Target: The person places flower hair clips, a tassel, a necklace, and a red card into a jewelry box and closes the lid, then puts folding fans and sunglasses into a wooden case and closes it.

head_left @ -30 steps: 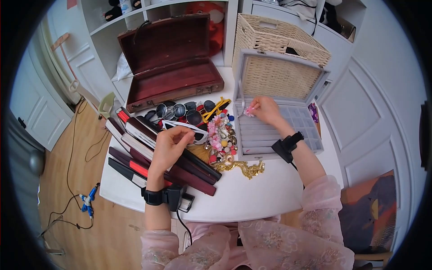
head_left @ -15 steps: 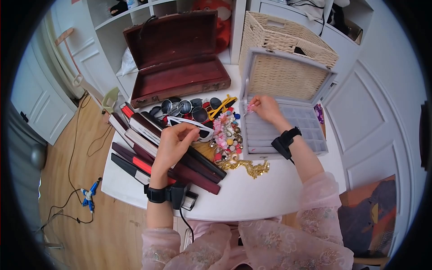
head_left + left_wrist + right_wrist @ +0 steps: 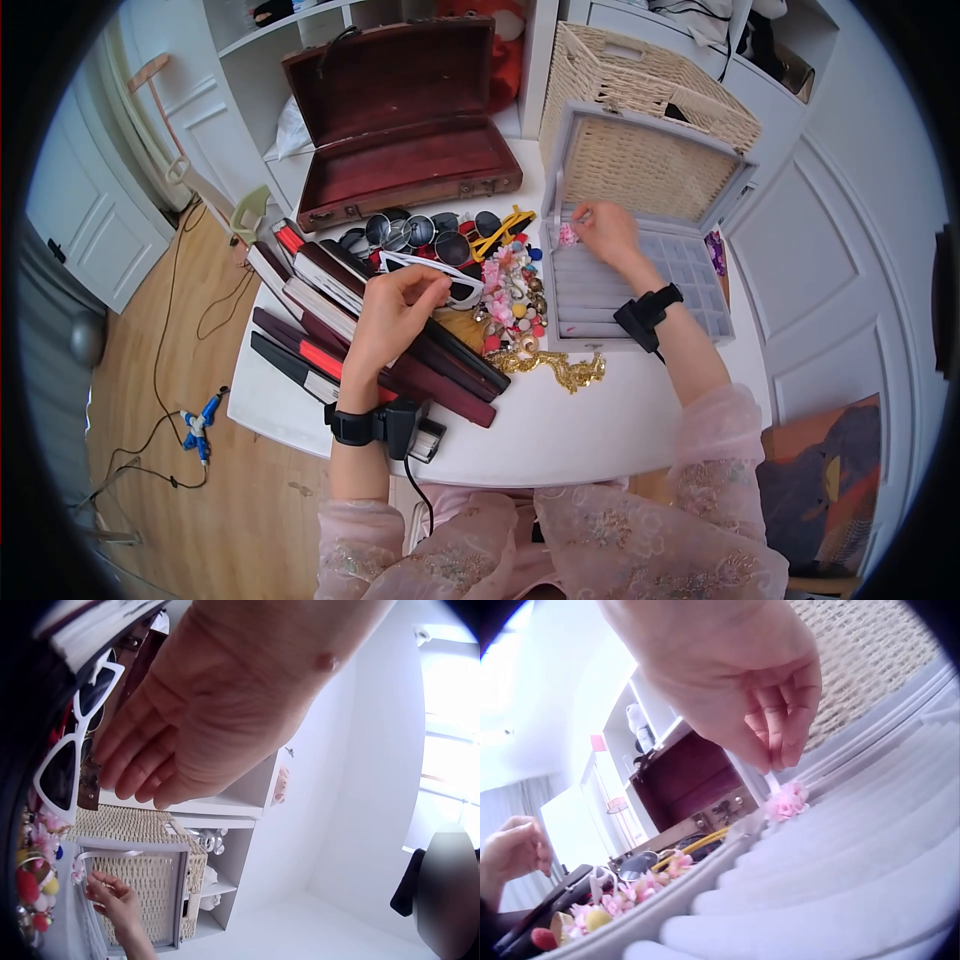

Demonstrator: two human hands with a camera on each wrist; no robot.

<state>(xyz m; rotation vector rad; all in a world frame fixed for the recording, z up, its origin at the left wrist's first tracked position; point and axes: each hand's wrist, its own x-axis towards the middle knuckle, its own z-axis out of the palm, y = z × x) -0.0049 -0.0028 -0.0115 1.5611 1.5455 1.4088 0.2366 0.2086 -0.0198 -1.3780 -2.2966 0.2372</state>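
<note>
Fingers of your left hand [image 3: 398, 312] curl loosely, holding nothing, beside the white sunglasses [image 3: 78, 737]; your right hand's [image 3: 610, 237] seem to pinch a pale strip [image 3: 772, 782] at the pink flower ornament [image 3: 788, 802], over the grey box's [image 3: 640, 343] far left. It looks light, soft, crushable; grip its base, not petals. You'll find no readable writing

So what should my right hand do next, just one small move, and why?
I'd probably press the pink flower piece gently down between the padded rolls of the grey box. Your right hand is right by it, and the piece sits at the rolls' far left corner, though I can't tell whether it's seated or you're gripping it.
</note>
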